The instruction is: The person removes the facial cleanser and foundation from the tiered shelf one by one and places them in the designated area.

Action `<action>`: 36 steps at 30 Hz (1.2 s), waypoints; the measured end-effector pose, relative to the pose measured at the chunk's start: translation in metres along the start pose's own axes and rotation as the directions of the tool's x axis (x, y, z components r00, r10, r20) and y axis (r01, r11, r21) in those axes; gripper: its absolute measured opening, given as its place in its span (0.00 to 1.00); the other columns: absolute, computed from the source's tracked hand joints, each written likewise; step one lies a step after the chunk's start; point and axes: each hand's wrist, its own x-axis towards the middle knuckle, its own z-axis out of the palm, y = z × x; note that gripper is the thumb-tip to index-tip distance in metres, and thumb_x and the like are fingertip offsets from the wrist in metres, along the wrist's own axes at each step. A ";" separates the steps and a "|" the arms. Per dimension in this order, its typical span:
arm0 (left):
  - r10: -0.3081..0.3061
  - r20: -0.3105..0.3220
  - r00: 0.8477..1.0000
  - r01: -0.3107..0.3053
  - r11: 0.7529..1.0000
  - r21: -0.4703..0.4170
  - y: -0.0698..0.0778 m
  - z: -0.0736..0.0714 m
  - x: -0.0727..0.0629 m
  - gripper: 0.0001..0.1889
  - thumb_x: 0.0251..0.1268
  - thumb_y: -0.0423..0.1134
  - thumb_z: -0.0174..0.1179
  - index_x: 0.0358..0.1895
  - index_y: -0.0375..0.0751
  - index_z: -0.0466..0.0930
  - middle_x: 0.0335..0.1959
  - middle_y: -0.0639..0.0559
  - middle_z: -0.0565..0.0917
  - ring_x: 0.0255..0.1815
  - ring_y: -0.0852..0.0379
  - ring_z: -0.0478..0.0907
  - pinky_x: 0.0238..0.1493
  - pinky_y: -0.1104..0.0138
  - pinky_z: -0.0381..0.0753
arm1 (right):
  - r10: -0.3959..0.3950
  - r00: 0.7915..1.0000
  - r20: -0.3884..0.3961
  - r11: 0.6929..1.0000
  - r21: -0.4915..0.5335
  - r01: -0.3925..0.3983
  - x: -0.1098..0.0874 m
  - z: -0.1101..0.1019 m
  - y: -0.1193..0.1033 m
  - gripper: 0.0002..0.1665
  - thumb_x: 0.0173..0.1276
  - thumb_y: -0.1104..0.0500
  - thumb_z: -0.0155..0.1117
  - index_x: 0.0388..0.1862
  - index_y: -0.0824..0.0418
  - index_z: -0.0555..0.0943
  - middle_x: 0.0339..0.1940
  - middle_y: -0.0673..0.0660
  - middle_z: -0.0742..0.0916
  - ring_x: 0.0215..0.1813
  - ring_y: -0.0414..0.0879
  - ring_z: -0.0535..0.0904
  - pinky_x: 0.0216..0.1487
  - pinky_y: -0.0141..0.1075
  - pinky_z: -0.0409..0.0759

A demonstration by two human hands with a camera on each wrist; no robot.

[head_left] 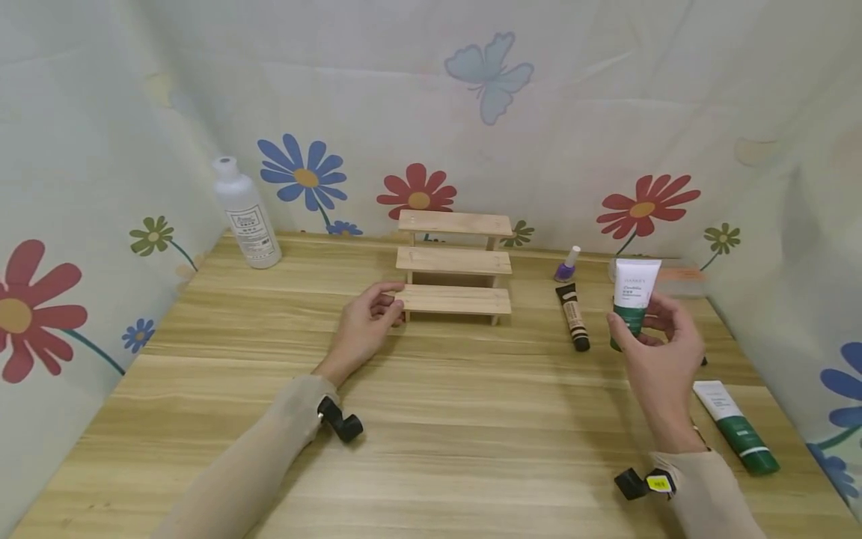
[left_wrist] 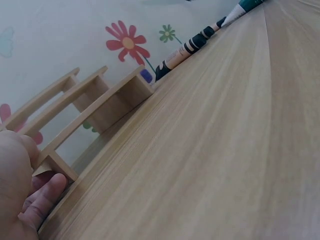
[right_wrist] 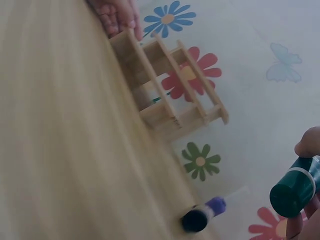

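A small three-step wooden display stand (head_left: 453,301) stands at the back middle of the table. At its lowest step's left end, my left hand (head_left: 360,329) grips the wood, fingers bent about the end support in the left wrist view. My right hand (head_left: 665,355) holds a white and green cream tube (head_left: 634,290) above the table, cap down. The tube's green cap (right_wrist: 290,195) shows in the right wrist view. Left of that hand lie a black and beige tube (head_left: 573,318) and, behind it, a purple nail polish bottle (head_left: 568,266) standing upright.
A second white and green tube (head_left: 735,427) lies near the table's right edge. The tall white bottle (head_left: 248,217) stands at the back left corner. Partly hidden behind the right hand is a clear box with an orange strip (head_left: 682,277). Flowered cloth (head_left: 539,165) hangs around the table.
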 end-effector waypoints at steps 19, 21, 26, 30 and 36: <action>-0.002 -0.002 1.000 0.002 1.000 -0.010 0.001 -0.002 -0.001 0.17 0.88 0.38 0.62 0.72 0.46 0.83 0.49 0.41 0.89 0.43 0.48 0.92 0.46 0.64 0.94 | 0.179 0.974 0.141 0.967 -0.205 -0.148 -0.047 -0.024 0.020 0.36 0.68 0.55 0.86 0.71 0.60 0.82 0.58 0.56 0.86 0.50 0.38 0.77 0.43 0.16 0.75; -0.004 -0.001 1.000 0.004 1.000 -0.006 0.001 -0.001 -0.001 0.17 0.88 0.38 0.62 0.72 0.46 0.83 0.50 0.41 0.89 0.43 0.48 0.92 0.46 0.65 0.94 | 0.209 0.965 0.156 0.958 -0.232 -0.170 -0.048 -0.025 0.021 0.36 0.68 0.54 0.87 0.71 0.61 0.82 0.58 0.58 0.86 0.50 0.39 0.77 0.42 0.16 0.74; -0.012 -0.002 1.000 0.012 1.000 -0.004 0.000 -0.001 -0.001 0.17 0.88 0.38 0.62 0.72 0.47 0.83 0.49 0.42 0.88 0.42 0.48 0.92 0.45 0.65 0.94 | 0.244 0.945 0.218 0.940 -0.293 -0.175 -0.053 -0.029 0.024 0.39 0.67 0.53 0.88 0.72 0.63 0.81 0.58 0.63 0.86 0.52 0.46 0.79 0.42 0.16 0.73; -0.006 -0.006 1.000 0.006 1.000 -0.005 -0.001 -0.001 0.000 0.17 0.88 0.38 0.62 0.71 0.47 0.83 0.49 0.42 0.89 0.42 0.48 0.92 0.45 0.65 0.94 | 0.263 0.925 0.273 0.925 -0.343 -0.162 -0.056 -0.032 0.027 0.41 0.67 0.51 0.88 0.73 0.64 0.80 0.59 0.64 0.86 0.54 0.51 0.80 0.41 0.18 0.73; 0.014 0.004 1.000 -0.014 1.000 -0.007 0.000 -0.001 0.000 0.17 0.88 0.38 0.62 0.72 0.45 0.83 0.50 0.40 0.89 0.43 0.45 0.92 0.47 0.62 0.94 | 0.273 0.907 0.321 0.909 -0.393 -0.135 -0.058 -0.033 0.027 0.42 0.66 0.47 0.88 0.72 0.64 0.80 0.59 0.65 0.87 0.54 0.54 0.83 0.42 0.21 0.74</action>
